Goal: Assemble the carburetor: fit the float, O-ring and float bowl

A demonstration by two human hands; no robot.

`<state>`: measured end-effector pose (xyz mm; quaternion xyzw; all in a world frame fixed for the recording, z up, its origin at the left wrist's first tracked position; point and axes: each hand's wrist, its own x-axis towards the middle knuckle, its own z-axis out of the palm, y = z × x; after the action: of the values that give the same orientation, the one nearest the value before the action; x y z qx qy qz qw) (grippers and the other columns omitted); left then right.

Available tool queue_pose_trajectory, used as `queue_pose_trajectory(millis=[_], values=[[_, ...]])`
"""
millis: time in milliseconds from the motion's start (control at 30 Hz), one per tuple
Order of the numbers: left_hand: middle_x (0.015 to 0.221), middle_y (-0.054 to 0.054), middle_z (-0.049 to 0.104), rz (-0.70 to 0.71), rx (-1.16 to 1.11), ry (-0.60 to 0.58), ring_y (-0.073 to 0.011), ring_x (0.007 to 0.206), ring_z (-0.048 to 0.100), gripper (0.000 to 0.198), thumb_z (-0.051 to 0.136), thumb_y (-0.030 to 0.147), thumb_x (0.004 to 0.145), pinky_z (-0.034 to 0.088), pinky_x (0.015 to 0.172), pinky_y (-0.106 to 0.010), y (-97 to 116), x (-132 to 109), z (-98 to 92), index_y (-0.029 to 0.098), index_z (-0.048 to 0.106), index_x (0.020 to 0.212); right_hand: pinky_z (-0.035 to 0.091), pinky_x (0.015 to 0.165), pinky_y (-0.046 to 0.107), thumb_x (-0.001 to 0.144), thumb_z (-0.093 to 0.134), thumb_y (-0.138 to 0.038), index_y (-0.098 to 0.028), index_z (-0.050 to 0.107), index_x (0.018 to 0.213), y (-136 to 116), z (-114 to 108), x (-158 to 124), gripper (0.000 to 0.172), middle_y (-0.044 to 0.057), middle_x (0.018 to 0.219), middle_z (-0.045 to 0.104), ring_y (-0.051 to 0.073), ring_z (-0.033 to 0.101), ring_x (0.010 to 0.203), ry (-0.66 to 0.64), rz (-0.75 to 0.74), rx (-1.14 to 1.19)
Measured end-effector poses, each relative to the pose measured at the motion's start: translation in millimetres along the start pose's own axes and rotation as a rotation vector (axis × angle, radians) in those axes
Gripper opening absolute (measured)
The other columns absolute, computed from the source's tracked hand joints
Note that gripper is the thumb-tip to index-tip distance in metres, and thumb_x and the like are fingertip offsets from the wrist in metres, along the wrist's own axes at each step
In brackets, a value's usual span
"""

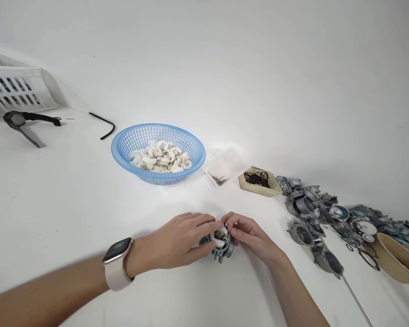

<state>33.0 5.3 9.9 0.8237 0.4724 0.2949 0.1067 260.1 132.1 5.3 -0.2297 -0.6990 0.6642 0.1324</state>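
Note:
My left hand (177,240) is wrapped round a small grey metal housing (221,247) that rests on the white table, with a white curved part seated in its top. My right hand (250,234) pinches at the top of the same housing with its fingertips pressed together. What lies under those fingertips is too small to make out. A smartwatch (117,263) sits on my left wrist.
A blue basket (122,150) of white curved parts stands behind the hands. A clear bag of small pins (220,179), a tan tray of black rings (259,179), several grey housings (310,218), a tan bowl (395,261) lie right. White crate (13,88) and black tool (20,120) far left.

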Motion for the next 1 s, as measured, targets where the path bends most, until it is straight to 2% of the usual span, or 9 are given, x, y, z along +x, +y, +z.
queue_pose_trajectory(millis=[167, 333, 500, 800, 1000], values=[[0.116, -0.008, 0.067, -0.021, -0.022, -0.038, -0.0235, 0.102, 0.068, 0.038, 0.049, 0.034, 0.104, 0.054, 0.091, -0.036, 1.2, 1.3, -2.5, 0.026, 0.049, 0.141, 0.041, 0.065, 0.025, 0.093, 0.067, -0.045, -0.019, 0.06, 0.088, -0.3, 0.0, 0.9, 0.027, 0.005, 0.11, 0.056, 0.012, 0.046, 0.075, -0.014, -0.011, 0.02], [0.116, -0.007, 0.067, -0.028, -0.02, -0.051, -0.0233, 0.101, 0.068, 0.038, 0.049, 0.036, 0.104, 0.053, 0.088, -0.036, 0.2, 1.4, -2.3, 0.027, 0.049, 0.141, 0.034, 0.058, 0.024, 0.093, 0.068, -0.044, -0.02, 0.06, 0.089, -0.5, 0.6, 0.6, 0.025, 0.004, 0.111, 0.057, 0.009, 0.042, 0.068, -0.003, 0.023, 0.059], [0.118, -0.007, 0.066, -0.013, -0.035, -0.079, -0.0234, 0.099, 0.068, 0.039, 0.048, 0.038, 0.105, 0.052, 0.085, -0.035, -3.3, 1.7, -5.0, 0.027, 0.047, 0.143, 0.036, 0.058, 0.024, 0.093, 0.069, -0.041, -0.019, 0.061, 0.088, -1.9, 0.0, 0.5, 0.024, 0.005, 0.113, 0.057, 0.008, 0.044, 0.067, -0.016, 0.02, 0.077], [0.121, -0.006, 0.066, -0.054, -0.167, -0.146, -0.0232, 0.102, 0.067, 0.04, 0.052, 0.039, 0.104, 0.05, 0.088, -0.034, -5.2, 4.5, -12.1, 0.03, 0.049, 0.143, 0.045, 0.061, 0.027, 0.092, 0.07, -0.04, -0.021, 0.067, 0.09, -0.5, -4.1, 1.3, 0.019, 0.006, 0.112, 0.063, 0.013, 0.052, 0.073, 0.019, -0.006, -0.006], [0.135, -0.005, 0.061, -0.056, -0.382, -0.188, -0.0227, 0.118, 0.062, 0.04, 0.05, 0.032, 0.104, 0.048, 0.099, -0.034, -9.4, 3.7, -17.7, 0.034, 0.049, 0.144, 0.04, 0.067, 0.029, 0.092, 0.071, -0.034, -0.023, 0.072, 0.09, -6.3, -7.9, -5.1, 0.01, 0.004, 0.11, 0.061, 0.012, 0.048, 0.072, -0.044, -0.014, -0.047]])
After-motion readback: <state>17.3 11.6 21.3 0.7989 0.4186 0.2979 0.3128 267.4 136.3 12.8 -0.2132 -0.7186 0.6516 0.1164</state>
